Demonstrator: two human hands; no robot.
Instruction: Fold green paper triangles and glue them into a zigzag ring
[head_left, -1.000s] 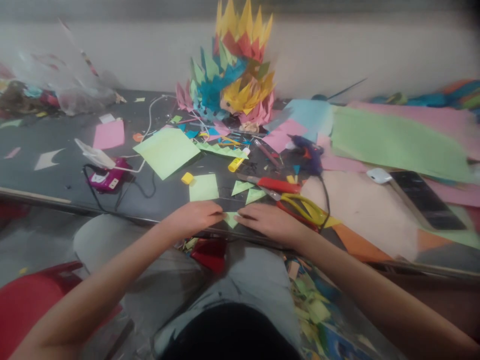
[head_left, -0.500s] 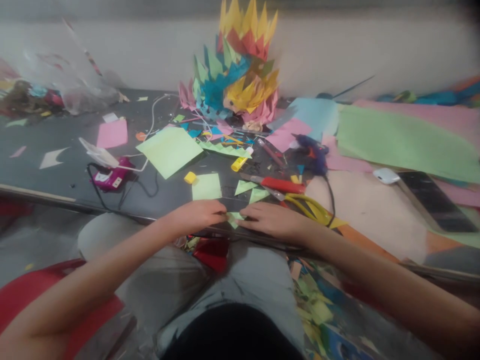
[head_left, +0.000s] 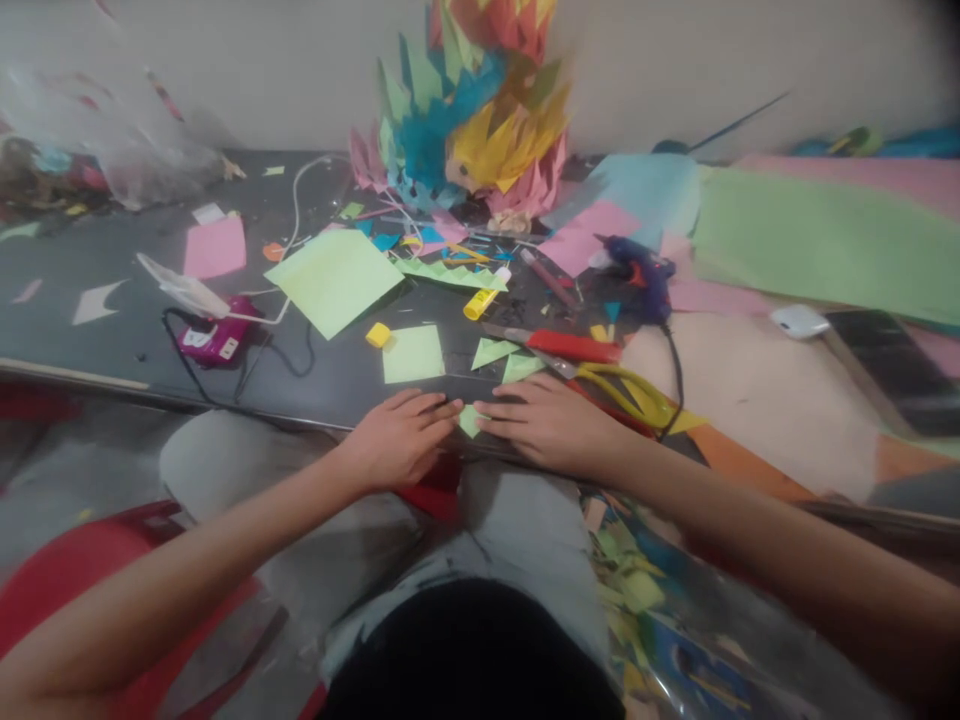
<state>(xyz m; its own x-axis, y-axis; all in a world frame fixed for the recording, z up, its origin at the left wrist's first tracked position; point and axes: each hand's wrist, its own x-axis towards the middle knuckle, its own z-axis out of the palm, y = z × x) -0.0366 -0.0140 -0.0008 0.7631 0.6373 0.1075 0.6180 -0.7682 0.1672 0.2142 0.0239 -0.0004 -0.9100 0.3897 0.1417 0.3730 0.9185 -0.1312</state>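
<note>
Both bare hands meet low at the near edge of the dark, flat worktop (head_left: 67, 345), and between their fingertips lies a small pale-green piece of folded paper (head_left: 470, 421). The left hand (head_left: 405, 437) reaches its left side and the right hand (head_left: 559, 425) its right, fingers stretched out and slightly parted, tips at the paper's edges. The thumbs are hard to make out from here, so I cannot tell whether either hand is pinching it or simply pressing it down.

Just beyond the right hand's fingers sit two light-green folded paper triangles (head_left: 493, 352), close together. Next to them are scissors with yellow handles (head_left: 626, 393) and a long red-handled tool (head_left: 574, 346), the two overlapping. A pale-green paper square (head_left: 414, 354) lies flat past the left hand, with a small yellow cap (head_left: 378, 335) by its upper left corner. Farther back there's a larger light-green paper sheet (head_left: 335, 280), and beside it a yellow glue stick (head_left: 480, 303) near a zigzag-edged green paper strip (head_left: 450, 273). At the wall stands a spiky, many-coloured paper sculpture (head_left: 476, 130), its top cut off from view.
</note>
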